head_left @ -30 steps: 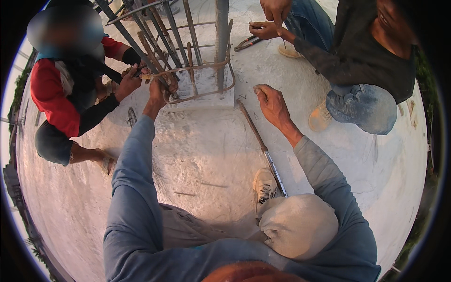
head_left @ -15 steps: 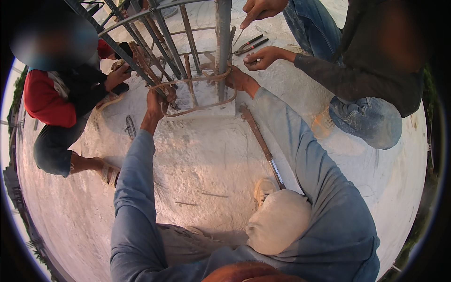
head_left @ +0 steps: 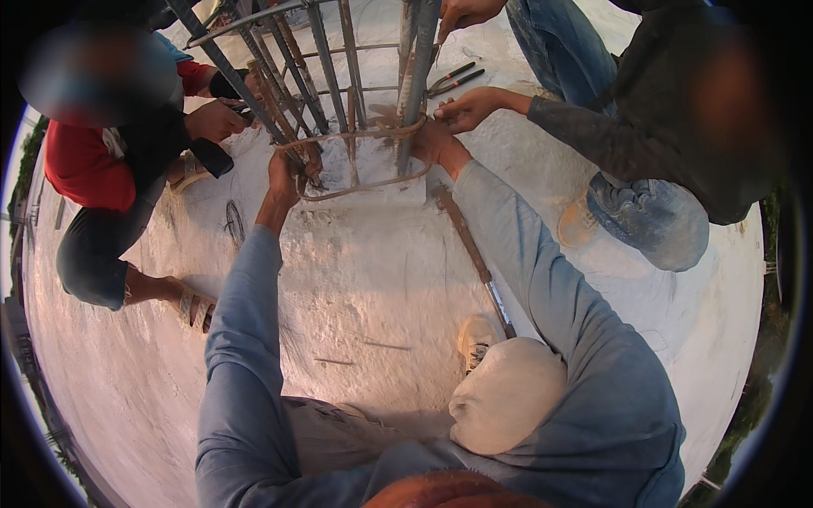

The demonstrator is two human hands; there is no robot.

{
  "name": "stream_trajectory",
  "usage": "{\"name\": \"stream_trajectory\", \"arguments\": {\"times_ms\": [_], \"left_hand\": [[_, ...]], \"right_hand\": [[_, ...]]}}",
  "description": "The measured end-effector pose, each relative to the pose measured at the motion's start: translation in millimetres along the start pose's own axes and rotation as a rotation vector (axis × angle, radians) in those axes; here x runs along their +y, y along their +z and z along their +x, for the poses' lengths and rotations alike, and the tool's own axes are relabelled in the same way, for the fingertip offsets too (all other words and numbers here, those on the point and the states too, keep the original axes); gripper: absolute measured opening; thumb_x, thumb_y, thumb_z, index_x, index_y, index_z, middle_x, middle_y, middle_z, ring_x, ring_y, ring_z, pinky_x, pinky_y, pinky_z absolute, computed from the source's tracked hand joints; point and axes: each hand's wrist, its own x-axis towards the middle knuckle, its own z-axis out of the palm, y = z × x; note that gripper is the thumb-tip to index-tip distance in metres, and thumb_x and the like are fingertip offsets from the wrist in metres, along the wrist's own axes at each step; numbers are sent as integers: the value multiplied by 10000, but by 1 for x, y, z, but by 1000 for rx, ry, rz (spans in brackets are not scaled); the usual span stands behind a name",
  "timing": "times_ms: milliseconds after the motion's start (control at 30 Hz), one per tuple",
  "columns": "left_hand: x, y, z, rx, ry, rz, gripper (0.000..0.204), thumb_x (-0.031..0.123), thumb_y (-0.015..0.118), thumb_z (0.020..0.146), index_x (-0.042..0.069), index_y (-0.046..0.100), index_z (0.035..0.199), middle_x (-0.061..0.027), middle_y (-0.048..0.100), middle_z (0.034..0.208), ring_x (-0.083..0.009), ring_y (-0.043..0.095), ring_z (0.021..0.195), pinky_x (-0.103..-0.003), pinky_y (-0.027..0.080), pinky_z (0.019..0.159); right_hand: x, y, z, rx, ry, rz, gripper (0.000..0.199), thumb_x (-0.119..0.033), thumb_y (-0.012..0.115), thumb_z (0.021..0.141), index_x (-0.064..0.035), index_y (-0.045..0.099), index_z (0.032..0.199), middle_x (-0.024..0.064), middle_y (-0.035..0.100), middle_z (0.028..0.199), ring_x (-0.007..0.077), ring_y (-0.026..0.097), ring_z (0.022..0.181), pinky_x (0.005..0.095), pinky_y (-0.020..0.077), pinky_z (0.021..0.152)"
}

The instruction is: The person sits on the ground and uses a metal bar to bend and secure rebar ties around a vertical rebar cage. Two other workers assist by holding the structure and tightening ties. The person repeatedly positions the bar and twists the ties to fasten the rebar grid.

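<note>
A cage of upright ribbed steel bars [head_left: 319, 72] rises from a pale concrete base in front of me. Rusty rebar stirrups [head_left: 356, 193] loop around its foot. My left hand [head_left: 284, 176] is closed around the stirrup at its left corner. At the right corner, by a thick upright bar, my right hand [head_left: 436, 142] grips the stirrup; its fingertips are partly hidden. A co-worker's hand [head_left: 471, 108] reaches in right beside my right hand. That person's other hand [head_left: 466, 15] is higher up near the bars, with a thin tool.
Pincers [head_left: 457, 79] with dark and orange handles lie behind the cage. A long rusty bar [head_left: 468, 237] with a silvery section rests near my shoe [head_left: 478, 340]. Left, another person's hands [head_left: 218, 120] work by the bars, above a wire bundle [head_left: 234, 222].
The cage appears shifted slightly right in view. The right co-worker's lower hand has come closer to my right hand. The left person's hands have moved toward the bars. My hands keep their grip.
</note>
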Motion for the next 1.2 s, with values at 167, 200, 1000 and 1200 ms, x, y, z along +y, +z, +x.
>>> {"name": "stream_trajectory", "arguments": {"times_ms": [167, 200, 1000, 1200], "left_hand": [[-3, -1, 0, 60, 14, -31, 566, 497, 331, 1129, 37, 595, 932, -63, 483, 670, -180, 429, 596, -327, 356, 559], [-3, -1, 0, 45, 22, -28, 566, 505, 324, 1129, 37, 593, 958, -66, 495, 682, -179, 434, 596, -328, 361, 560], [6, 12, -4, 119, 2, -73, 401, 385, 342, 1121, 73, 550, 978, -72, 519, 681, -190, 465, 542, -358, 370, 509], [6, 9, -2, 102, -15, -94, 414, 385, 346, 1113, 67, 564, 963, -74, 518, 661, -194, 468, 529, -357, 382, 511]], "right_hand": [[24, 31, -106, 421, -156, -106, 360, -173, 560, 1056, 20, 602, 1356, 64, 702, 1200, 144, 657, 1108, 283, 519, 929], [30, 36, -138, 424, -136, -165, 329, -147, 555, 1051, 15, 632, 1327, 54, 707, 1184, 145, 668, 1075, 288, 521, 918], [169, 86, -420, 802, 237, -1552, 452, -215, 765, 866, -19, 576, 1227, 239, 666, 1085, 445, 678, 964, 528, 534, 821], [169, 85, -421, 794, 228, -1552, 436, -210, 755, 873, -14, 577, 1220, 238, 672, 1065, 434, 679, 950, 514, 531, 814]]}}
